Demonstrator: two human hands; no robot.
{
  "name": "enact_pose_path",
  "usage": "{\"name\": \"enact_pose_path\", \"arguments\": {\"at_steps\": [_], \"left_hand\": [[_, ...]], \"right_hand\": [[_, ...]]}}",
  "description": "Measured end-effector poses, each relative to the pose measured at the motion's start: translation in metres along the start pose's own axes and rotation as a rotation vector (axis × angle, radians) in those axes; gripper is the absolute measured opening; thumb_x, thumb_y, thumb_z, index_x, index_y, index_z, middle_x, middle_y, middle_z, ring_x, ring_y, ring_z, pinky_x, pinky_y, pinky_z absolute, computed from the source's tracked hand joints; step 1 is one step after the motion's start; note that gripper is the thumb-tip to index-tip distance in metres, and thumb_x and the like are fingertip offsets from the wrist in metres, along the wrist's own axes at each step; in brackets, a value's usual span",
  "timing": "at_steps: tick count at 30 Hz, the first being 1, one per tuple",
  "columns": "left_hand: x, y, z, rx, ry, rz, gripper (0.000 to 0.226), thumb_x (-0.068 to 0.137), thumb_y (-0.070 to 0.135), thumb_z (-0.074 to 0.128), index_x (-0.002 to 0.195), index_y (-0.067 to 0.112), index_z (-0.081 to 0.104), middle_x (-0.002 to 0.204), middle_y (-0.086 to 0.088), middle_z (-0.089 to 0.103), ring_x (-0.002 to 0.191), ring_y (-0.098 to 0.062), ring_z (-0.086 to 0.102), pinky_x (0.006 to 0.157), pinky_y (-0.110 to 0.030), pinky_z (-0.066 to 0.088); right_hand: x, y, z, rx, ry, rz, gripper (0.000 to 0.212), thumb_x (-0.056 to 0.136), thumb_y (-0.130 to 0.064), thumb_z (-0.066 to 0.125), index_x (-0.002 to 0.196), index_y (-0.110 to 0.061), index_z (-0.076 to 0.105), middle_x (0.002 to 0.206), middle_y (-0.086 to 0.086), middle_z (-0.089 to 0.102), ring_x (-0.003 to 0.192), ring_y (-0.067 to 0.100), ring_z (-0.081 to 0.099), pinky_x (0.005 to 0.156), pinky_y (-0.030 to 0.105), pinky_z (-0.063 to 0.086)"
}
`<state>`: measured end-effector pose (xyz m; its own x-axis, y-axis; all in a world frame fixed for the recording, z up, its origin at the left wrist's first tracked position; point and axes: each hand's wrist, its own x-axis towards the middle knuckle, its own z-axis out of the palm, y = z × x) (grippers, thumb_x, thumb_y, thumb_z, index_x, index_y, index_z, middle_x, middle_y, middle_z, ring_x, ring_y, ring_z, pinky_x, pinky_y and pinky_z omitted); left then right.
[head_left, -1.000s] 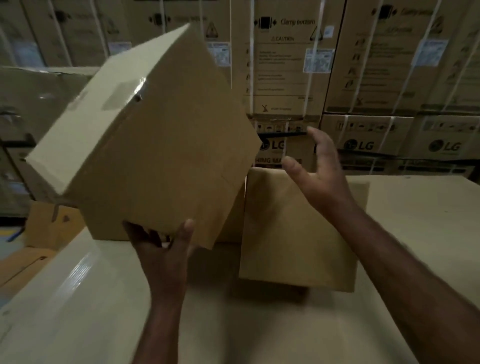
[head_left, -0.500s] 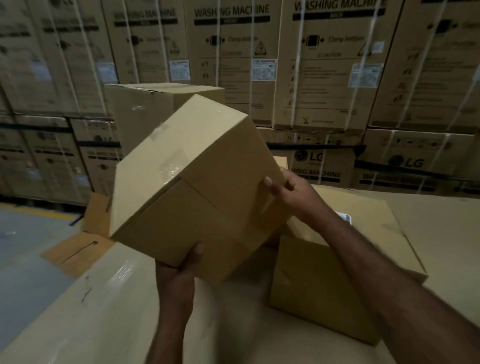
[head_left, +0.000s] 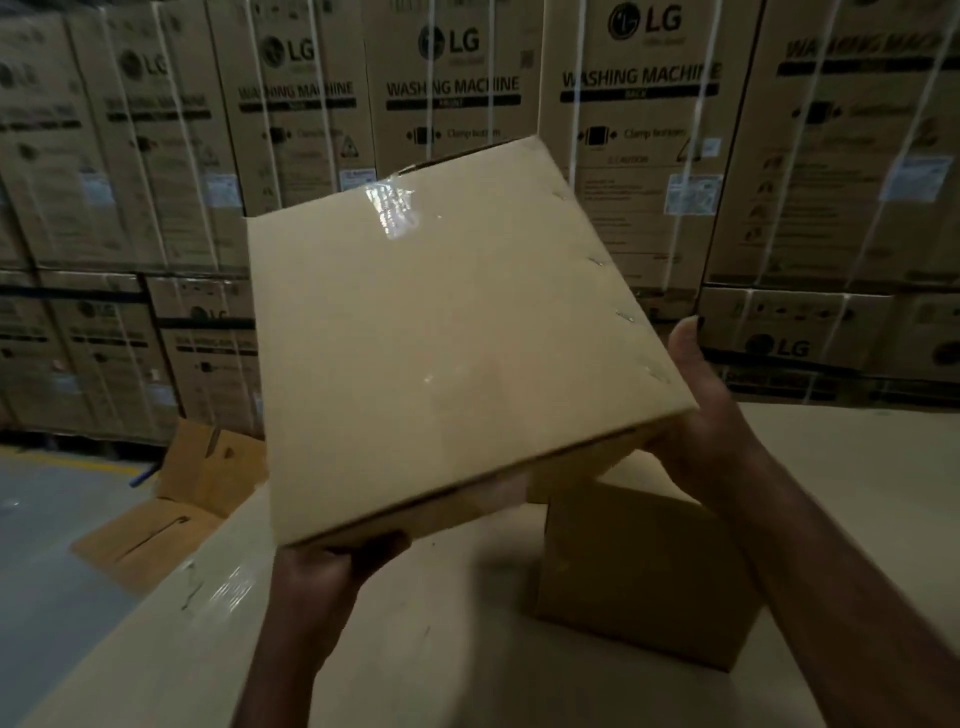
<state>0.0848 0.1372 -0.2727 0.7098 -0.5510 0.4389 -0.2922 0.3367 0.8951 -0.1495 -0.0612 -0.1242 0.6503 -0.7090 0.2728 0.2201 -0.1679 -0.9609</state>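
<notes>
box (head_left: 457, 332) held up in air, tilted, taped face toward camera (tape glints near top edge). left hand (head_left: 332, 571) grips near bottom corner, fingers curled under. right hand (head_left: 701, 415) cups right side, thumb up along edge. second box (head_left: 644, 577) on surface (head_left: 467, 649) below, apart.

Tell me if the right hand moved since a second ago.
Yes: the right hand, free above the resting box before, now holds the lifted box.

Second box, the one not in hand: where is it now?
Head view, lower right: the second box rests on the pale work surface, just beneath the held box and the right hand.
</notes>
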Motion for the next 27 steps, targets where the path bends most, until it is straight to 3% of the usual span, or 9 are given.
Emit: {"name": "enact_pose_path", "arguments": {"at_steps": [3,7,8,10,13,16,19,23,27], "left_hand": [[-0.013,0.019,-0.001,-0.088,-0.051,-0.023,0.041,0.061,-0.013,0.083,0.086,0.019,0.08,0.086,-0.002,0.078,0.078,-0.012,0.073,0.068,-0.032,0.062],[-0.037,0.043,0.01,-0.285,-0.074,-0.123,0.014,0.058,0.003,0.085,0.057,0.015,0.077,0.061,-0.005,0.071,0.056,-0.016,0.068,0.052,-0.035,0.058],[-0.042,0.043,0.014,-0.266,-0.065,-0.155,0.032,0.07,-0.011,0.071,0.051,0.014,0.074,0.057,-0.005,0.07,0.051,-0.016,0.067,0.049,-0.031,0.057],[-0.055,0.05,0.025,-0.25,-0.116,-0.252,0.051,0.084,-0.025,0.049,0.06,0.011,0.077,0.064,-0.009,0.072,0.055,-0.021,0.07,0.05,-0.032,0.059],[-0.077,0.055,0.039,-0.217,-0.125,-0.435,0.025,0.1,0.001,0.047,0.098,0.002,0.071,0.079,-0.019,0.073,0.064,-0.031,0.071,0.051,-0.038,0.059],[-0.102,0.058,0.048,-0.161,-0.168,-0.559,0.042,0.107,0.029,0.038,0.107,0.004,0.072,0.085,-0.02,0.073,0.07,-0.031,0.071,0.06,-0.04,0.056],[-0.128,0.063,0.054,-0.057,-0.229,-0.703,0.059,0.103,0.057,0.033,0.108,0.018,0.077,0.094,-0.02,0.075,0.078,-0.032,0.071,0.066,-0.04,0.052],[-0.161,0.079,0.067,0.009,-0.313,-0.891,0.068,0.092,0.077,0.025,0.115,0.03,0.069,0.101,-0.017,0.077,0.092,-0.036,0.074,0.073,-0.047,0.058],[-0.18,0.096,0.076,0.02,-0.315,-0.94,0.071,0.08,0.083,0.036,0.118,0.031,0.064,0.107,-0.019,0.075,0.106,-0.043,0.069,0.087,-0.058,0.055]], "right_hand": [[-0.036,-0.011,-0.018,0.143,-0.017,0.046,0.073,0.086,-0.067,0.018,0.096,-0.03,0.08,0.101,0.012,0.075,0.09,0.03,0.073,0.067,0.048,0.062],[-0.092,-0.005,-0.042,0.224,0.081,0.126,0.077,0.084,-0.071,0.024,0.09,-0.021,0.082,0.096,0.017,0.075,0.08,0.032,0.074,0.062,0.044,0.062],[-0.104,-0.002,-0.047,0.237,0.122,0.151,0.076,0.085,-0.071,0.026,0.089,-0.021,0.082,0.096,0.017,0.076,0.08,0.032,0.074,0.062,0.045,0.062],[-0.126,0.01,-0.058,0.23,0.2,0.192,0.075,0.085,-0.072,0.03,0.09,-0.018,0.082,0.097,0.02,0.074,0.08,0.034,0.074,0.064,0.046,0.063],[-0.155,0.036,-0.075,0.114,0.293,0.268,0.082,0.084,-0.078,0.031,0.112,-0.014,0.074,0.113,0.026,0.069,0.105,0.043,0.066,0.093,0.06,0.053],[-0.186,0.057,-0.085,0.037,0.36,0.395,0.084,0.081,-0.083,0.032,0.119,-0.018,0.07,0.118,0.017,0.07,0.116,0.038,0.063,0.105,0.063,0.042],[-0.218,0.083,-0.102,-0.03,0.368,0.535,0.074,0.086,-0.08,0.036,0.118,-0.024,0.071,0.111,0.01,0.074,0.109,0.034,0.066,0.099,0.054,0.048],[-0.265,0.093,-0.114,-0.052,0.267,0.582,0.037,0.105,-0.033,0.042,0.11,-0.009,0.07,0.079,0.017,0.07,0.077,0.033,0.061,0.068,0.038,0.047],[-0.283,0.089,-0.114,-0.039,0.273,0.645,0.037,0.107,-0.019,0.035,0.093,-0.008,0.067,0.073,0.012,0.07,0.073,0.026,0.059,0.063,0.035,0.044]]}}
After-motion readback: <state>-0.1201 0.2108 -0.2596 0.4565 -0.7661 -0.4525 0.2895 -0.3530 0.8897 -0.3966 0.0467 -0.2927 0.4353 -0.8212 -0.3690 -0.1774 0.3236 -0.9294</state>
